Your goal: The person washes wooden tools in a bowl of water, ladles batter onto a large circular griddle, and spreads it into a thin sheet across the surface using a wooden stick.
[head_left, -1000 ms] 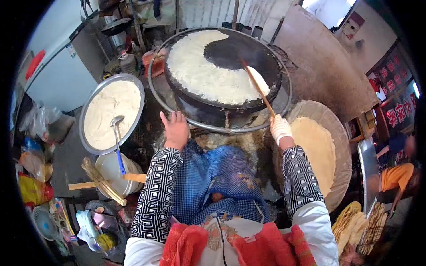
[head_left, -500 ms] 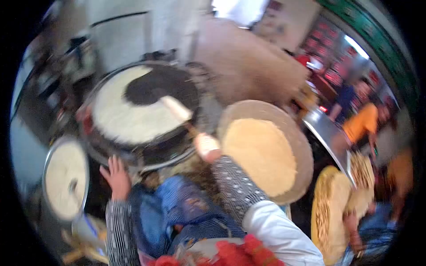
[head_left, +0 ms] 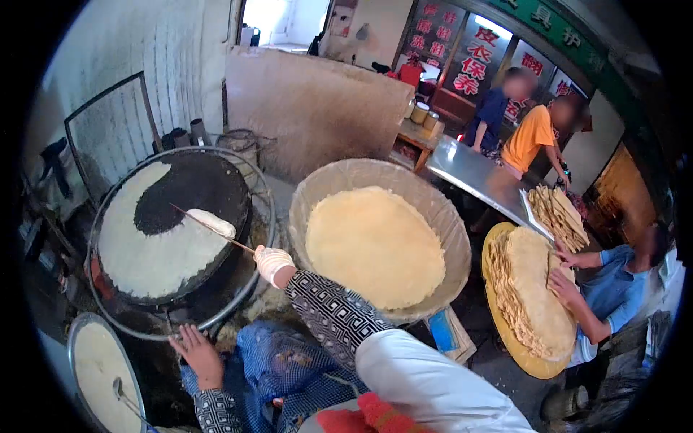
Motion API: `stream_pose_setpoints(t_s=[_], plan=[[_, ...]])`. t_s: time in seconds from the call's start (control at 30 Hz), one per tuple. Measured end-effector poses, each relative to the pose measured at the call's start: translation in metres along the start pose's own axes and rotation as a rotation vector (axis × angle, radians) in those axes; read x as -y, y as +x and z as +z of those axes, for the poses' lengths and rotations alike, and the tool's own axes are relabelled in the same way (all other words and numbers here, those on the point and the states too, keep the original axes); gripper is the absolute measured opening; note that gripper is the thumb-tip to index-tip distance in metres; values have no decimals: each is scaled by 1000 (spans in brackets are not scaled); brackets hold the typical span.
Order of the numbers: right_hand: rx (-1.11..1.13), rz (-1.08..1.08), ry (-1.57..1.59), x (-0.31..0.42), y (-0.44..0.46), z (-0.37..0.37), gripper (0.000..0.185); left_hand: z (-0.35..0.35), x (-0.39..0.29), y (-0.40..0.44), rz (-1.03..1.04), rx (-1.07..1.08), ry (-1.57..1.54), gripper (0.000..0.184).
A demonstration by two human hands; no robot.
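My right hand (head_left: 273,264), in a pale glove, is closed round the handle of a thin batter spreader (head_left: 242,247). The spreader reaches over the right side of a large round black griddle (head_left: 191,189), with a pale lump of batter (head_left: 215,221) along it. A thin layer of batter (head_left: 155,263) covers the griddle's left and near side; the rest of the surface is bare and black. My bare left hand (head_left: 201,357) is open, fingers apart, close to the near part of the metal ring (head_left: 195,328) around the griddle. Whether it touches the ring, I cannot tell.
A wide lined tub (head_left: 455,260) of yellowish crumbly-looking mass stands to the right. At lower left is a batter basin (head_left: 72,339) with a ladle (head_left: 119,390). A person in blue (head_left: 613,289) handles flatbreads on a round yellow board (head_left: 498,317). Two people stand behind a metal table (head_left: 469,169).
My view has turned right, so the griddle sits further left. My left hand has come nearer the ring, and the spreader now shows edge-on, its tip pointing left across the griddle.
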State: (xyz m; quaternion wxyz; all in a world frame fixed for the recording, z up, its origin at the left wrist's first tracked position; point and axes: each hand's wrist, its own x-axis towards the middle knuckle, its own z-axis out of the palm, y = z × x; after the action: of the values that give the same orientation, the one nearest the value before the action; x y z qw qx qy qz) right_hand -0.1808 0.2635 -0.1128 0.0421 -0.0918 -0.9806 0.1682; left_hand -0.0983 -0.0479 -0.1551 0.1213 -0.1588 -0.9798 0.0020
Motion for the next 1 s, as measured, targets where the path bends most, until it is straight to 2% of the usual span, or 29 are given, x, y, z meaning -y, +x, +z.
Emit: stream_pose_setpoints(t_s=[0.07, 0.1, 0.2, 0.3, 0.33, 0.4, 0.43, 0.53, 0.63, 0.67, 0.7, 0.73, 0.8, 0.87, 0.9, 0.93, 0.97, 1.0], plan=[[0, -58, -10, 8, 11, 5, 32, -6, 5, -1, -30, 24, 18, 52], [5, -121, 49, 16, 9, 9, 32, -13, 4, 1, -85, 116, 23, 53], [53, -109, -30, 11, -2, 16, 30, 2, 22, -1, -92, 110, 15, 56], [-40, -73, -3, -1, 18, 23, 27, 17, 38, -7, -81, 17, 20, 56], [-28, -131, -18, 4, 12, 20, 26, 23, 45, -9, -63, -29, 17, 56], [1, -265, -60, 15, -1, 9, 25, 7, 46, -7, -110, 41, 17, 55], [95, -178, -23, 10, 2, 10, 26, 2, 46, -6, -133, 76, 15, 55], [-38, -120, -55, -7, 17, 19, 29, 2, 59, -8, -148, 51, 2, 56], [66, -206, -41, 16, -4, -2, 29, -19, 59, -4, -240, 92, -19, 55], [83, -249, -42, 19, -8, -2, 29, -31, 46, 0, -203, 72, -87, 54], [203, -143, -98, 14, 0, 1, 25, -47, 23, 5, -166, 50, -156, 53], [52, -82, -164, 5, 7, 15, 26, -55, 9, 4, -129, 32, -218, 52], [-68, -171, -232, 3, 16, 20, 26, -14, -12, 1, 29, 6, -213, 49], [165, -109, 4, 43, -7, -37, 25, 10, -19, -7, 42, -155, -192, 48], [247, -24, 17, 48, -1, -23, 25, 8, -15, -12, 57, -169, -155, 48], [265, -165, -3, 48, -11, -29, 25, 3, -13, -12, 76, -178, -123, 49], [289, -340, -246, 46, -19, -42, 25, 5, -9, -10, 74, -133, -69, 50], [175, -47, -205, 29, -1, -7, 26, 5, 0, -11, 73, -85, -18, 52]])
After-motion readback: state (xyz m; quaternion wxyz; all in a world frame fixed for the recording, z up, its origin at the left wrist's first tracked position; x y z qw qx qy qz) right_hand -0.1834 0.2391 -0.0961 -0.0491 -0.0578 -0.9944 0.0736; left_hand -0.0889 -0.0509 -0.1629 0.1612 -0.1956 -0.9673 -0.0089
